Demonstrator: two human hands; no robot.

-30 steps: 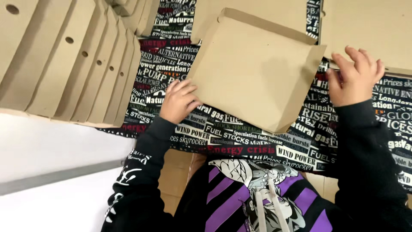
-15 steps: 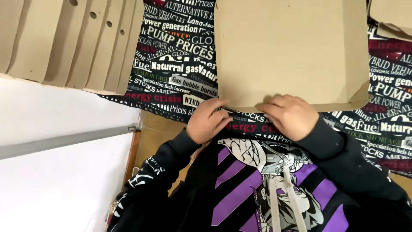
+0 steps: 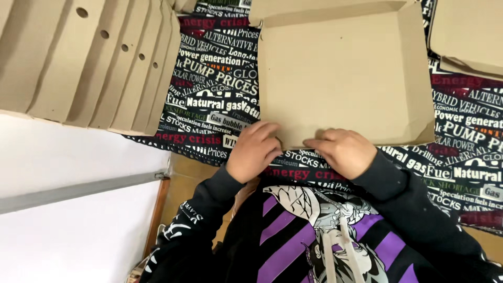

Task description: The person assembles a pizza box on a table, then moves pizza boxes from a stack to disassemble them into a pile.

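Down at the lower middle of the frame, both hands sit side by side on the near edge of a flat brown cardboard box (image 3: pixel 340 78). The left hand (image 3: pixel 255 151) lies knuckles up, its fingers curled over the box's lower left corner, thumb side turned toward the other hand. The right hand (image 3: pixel 343 152) rests just beside it, fingers bent and pressing down on the same edge, pointing toward the left hand. Neither grip is closed around anything I can make out; the fingers are bent and lie on the cardboard, and whether they pinch a flap beneath I cannot tell. Both wrists run back into black sleeves (image 3: pixel 398 194) that angle down and outward to the bottom corners of the frame, with a black and purple striped top between them.

The box fills the upper middle of the frame, lying open and flat on the desk, with shallow side walls raised along its top and right edges. Beneath it spreads a dark cloth (image 3: pixel 215 99) printed all over with white and red lettering. At the upper left a fanned stack of cardboard sheets (image 3: pixel 89 63) with small round holes overlaps the cloth. Another cardboard piece (image 3: pixel 466 36) lies at the upper right, apart from the box.
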